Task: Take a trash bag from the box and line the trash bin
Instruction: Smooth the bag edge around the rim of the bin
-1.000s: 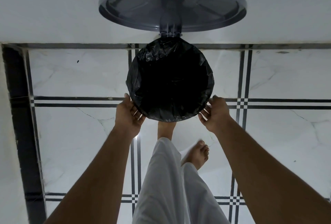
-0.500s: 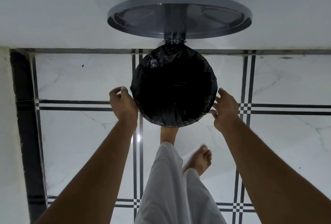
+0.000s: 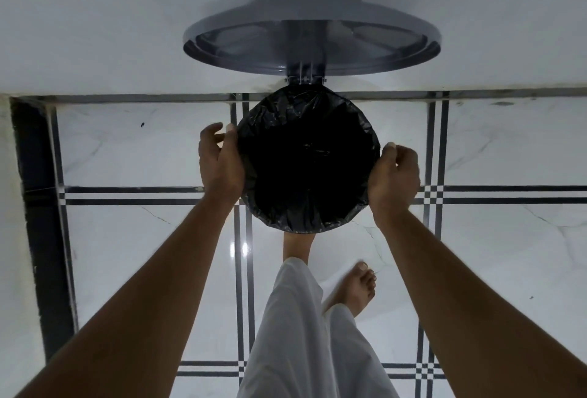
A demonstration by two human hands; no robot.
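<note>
A round pedal bin stands on the floor against the wall, its grey lid [image 3: 313,36] raised upright. A black trash bag [image 3: 308,159] lines it, the plastic folded over the whole rim so the bin's own wall is hidden. My left hand [image 3: 220,159] is at the rim's left side, thumb on the folded bag edge, fingers curled beside it. My right hand [image 3: 394,175] is at the rim's right side, fingers curled and pinching the bag edge. My foot [image 3: 297,245] is at the bin's front base.
White marble floor tiles [image 3: 133,149] with black stripe borders surround the bin. A white wall [image 3: 127,16] runs behind it, and a dark strip [image 3: 38,207] runs along the left. My other bare foot [image 3: 359,289] and white trousers [image 3: 301,334] are below.
Both hands slid from the near part of the rim up along its sides to the left and right middle, following the folded bag edge. The view shifted slightly downward.
</note>
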